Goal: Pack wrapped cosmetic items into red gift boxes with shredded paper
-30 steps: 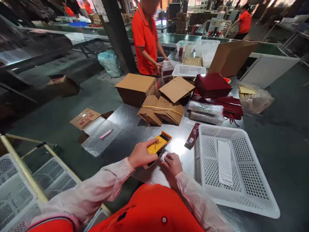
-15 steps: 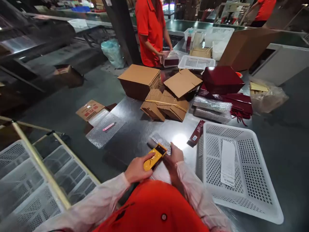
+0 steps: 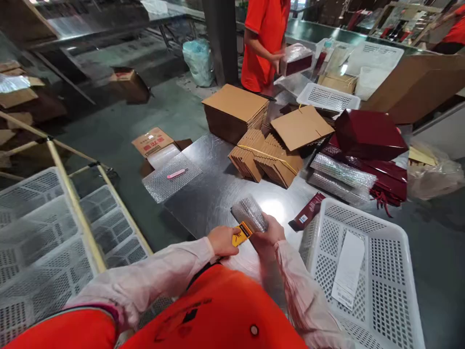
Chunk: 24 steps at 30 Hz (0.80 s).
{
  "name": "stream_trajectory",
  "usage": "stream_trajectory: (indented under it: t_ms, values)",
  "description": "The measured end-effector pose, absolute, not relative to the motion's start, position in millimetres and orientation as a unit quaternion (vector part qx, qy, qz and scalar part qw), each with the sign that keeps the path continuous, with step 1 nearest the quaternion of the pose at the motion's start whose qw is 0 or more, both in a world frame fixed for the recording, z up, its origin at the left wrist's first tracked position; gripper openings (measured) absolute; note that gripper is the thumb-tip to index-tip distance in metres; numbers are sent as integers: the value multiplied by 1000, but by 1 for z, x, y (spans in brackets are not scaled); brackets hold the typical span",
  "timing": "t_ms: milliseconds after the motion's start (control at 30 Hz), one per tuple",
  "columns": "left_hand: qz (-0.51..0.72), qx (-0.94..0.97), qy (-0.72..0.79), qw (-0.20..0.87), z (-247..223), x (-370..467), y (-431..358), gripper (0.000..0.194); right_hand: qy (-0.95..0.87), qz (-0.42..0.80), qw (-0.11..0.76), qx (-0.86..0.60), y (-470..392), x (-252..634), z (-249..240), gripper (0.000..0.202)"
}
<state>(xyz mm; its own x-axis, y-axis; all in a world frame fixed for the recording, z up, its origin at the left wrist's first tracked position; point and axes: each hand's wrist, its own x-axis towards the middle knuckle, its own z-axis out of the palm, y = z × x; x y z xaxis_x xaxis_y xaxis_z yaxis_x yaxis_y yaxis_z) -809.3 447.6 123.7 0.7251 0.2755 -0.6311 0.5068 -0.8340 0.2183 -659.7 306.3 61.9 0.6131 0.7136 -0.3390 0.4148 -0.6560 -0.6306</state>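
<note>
My left hand (image 3: 223, 241) is closed around a yellow tape dispenser (image 3: 241, 234) over the near part of the metal table. In my right hand (image 3: 269, 231) is a bubble-wrapped package (image 3: 249, 213), tilted above the tabletop. The dispenser's front end is against or very close to the near edge of the package; contact is hard to make out. What lies inside the wrap is hidden. To the right of my right hand lies a dark red printed card or flat box (image 3: 307, 212).
A white basket (image 3: 401, 271) with a white paper slip stands right. Stacked cardboard dividers (image 3: 271, 157), bubble-wrapped packs (image 3: 341, 177) and a dark red box (image 3: 370, 133) sit farther back. A pink cutter (image 3: 176, 174) rests on bubble wrap left. A co-worker (image 3: 263, 46) stands across.
The package now shows more of its wrapped face, and the tape dispenser has turned and sits lower at its near edge. My view has shifted left. The co-worker's box is raised.
</note>
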Motion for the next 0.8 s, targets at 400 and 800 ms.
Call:
stream_trajectory:
  t_ms: [400, 800]
  values:
    - [-321, 906, 210, 177, 123, -830, 438, 79, -311, 324, 126, -885, 325, -667, 68, 114]
    - [-313, 918, 181, 162, 124, -824, 443, 76, -268, 318, 205, -886, 315, -675, 61, 84]
